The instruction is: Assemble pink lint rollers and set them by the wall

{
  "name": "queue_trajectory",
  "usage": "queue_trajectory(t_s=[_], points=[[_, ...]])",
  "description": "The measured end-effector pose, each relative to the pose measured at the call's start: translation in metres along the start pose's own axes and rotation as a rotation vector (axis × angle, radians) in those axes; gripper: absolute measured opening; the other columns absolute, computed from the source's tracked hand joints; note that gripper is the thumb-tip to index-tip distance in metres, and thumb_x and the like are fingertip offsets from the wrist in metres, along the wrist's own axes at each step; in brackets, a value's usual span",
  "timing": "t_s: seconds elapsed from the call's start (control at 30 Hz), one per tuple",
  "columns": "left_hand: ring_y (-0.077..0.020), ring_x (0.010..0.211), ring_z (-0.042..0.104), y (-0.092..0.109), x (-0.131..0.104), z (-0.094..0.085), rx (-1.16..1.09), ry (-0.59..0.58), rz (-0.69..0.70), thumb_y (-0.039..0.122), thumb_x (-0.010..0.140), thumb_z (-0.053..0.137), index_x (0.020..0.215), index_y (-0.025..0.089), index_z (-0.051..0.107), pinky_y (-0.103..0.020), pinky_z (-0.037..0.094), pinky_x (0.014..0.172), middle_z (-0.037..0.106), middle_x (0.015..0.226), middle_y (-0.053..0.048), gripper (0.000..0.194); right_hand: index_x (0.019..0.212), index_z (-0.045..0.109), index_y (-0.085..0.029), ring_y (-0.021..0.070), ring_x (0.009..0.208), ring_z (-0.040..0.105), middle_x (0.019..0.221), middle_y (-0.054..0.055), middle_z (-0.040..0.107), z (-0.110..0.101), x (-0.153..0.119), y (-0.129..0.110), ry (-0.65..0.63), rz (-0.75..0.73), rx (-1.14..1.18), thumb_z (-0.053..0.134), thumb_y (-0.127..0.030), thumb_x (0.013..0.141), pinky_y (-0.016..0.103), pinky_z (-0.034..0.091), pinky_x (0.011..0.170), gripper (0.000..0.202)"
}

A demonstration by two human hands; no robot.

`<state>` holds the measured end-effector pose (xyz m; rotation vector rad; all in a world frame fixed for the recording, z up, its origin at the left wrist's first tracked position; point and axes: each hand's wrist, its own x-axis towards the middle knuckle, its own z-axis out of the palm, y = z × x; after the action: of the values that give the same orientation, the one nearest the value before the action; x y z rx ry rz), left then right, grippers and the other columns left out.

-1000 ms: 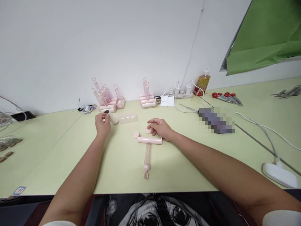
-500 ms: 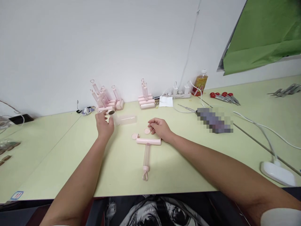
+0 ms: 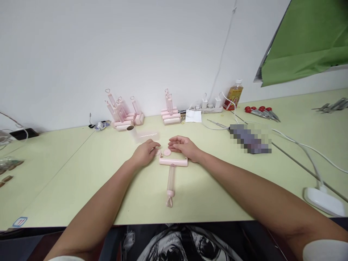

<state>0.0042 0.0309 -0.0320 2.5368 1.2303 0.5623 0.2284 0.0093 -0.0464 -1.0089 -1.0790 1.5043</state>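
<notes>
A pink lint roller handle [image 3: 173, 162] lies on the table, with its clear grip [image 3: 171, 179] and heart-shaped loop towards me. Just beyond its crossbar are two small round pink end caps. My left hand [image 3: 145, 152] has its curled fingers on the left end cap [image 3: 158, 152], partly covering it. Beside the right end cap [image 3: 166, 152] is my right hand [image 3: 186, 148], its fingers stretched and slightly apart at the cap's edge. A white roll with a brown core [image 3: 132, 132] stands behind my left hand, next to a clear pink cover [image 3: 148, 136].
Several assembled pink rollers [image 3: 123, 123] stand along the wall, with more [image 3: 172, 119] near the power strip [image 3: 208, 109]. A drink bottle [image 3: 233, 95], red-handled tools [image 3: 262, 112], a blurred dark object [image 3: 248, 139] and a white charger [image 3: 323, 201] are on the right.
My left hand has moved right and nearer, from the white roll to the left end cap. The right end cap has shifted left, closer to the other, alongside my right fingers.
</notes>
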Motion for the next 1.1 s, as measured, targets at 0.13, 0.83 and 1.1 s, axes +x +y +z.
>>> queue_trajectory(t_s=[0.13,0.83,1.1], points=[[-0.0225,0.098,0.057,0.023,-0.001,-0.002,-0.070,-0.017,0.124,0.025,0.091,0.037,0.112,0.021,0.066,-0.036,0.044,0.087,0.062,0.105,-0.009,0.037,0.089,0.067,-0.016,0.0110,0.083,0.068,0.085,0.003,0.070,-0.001,0.000,0.001,0.000,-0.012,0.016,0.056,0.003,0.078,0.025,0.059,0.081,0.025],[-0.0231,0.086,0.055,-0.001,-0.001,-0.009,0.003,0.122,-0.002,0.045,0.097,0.028,0.084,0.020,0.066,-0.038,0.042,0.083,0.062,0.086,-0.009,0.047,0.082,0.068,-0.016,0.0109,0.073,0.066,0.079,0.002,0.069,0.001,0.002,0.005,0.057,-0.069,-0.073,0.063,-0.003,0.075,0.025,0.058,0.071,0.015],[-0.0232,0.082,0.056,0.067,-0.012,0.002,0.024,-0.115,0.230,0.042,0.089,0.050,0.086,0.020,0.067,-0.036,0.040,0.076,0.065,0.085,-0.007,0.028,0.085,0.067,-0.016,0.0102,0.069,0.064,0.079,0.002,0.067,0.001,0.003,0.006,0.065,-0.096,-0.088,0.060,-0.008,0.079,0.025,0.057,0.067,0.012]])
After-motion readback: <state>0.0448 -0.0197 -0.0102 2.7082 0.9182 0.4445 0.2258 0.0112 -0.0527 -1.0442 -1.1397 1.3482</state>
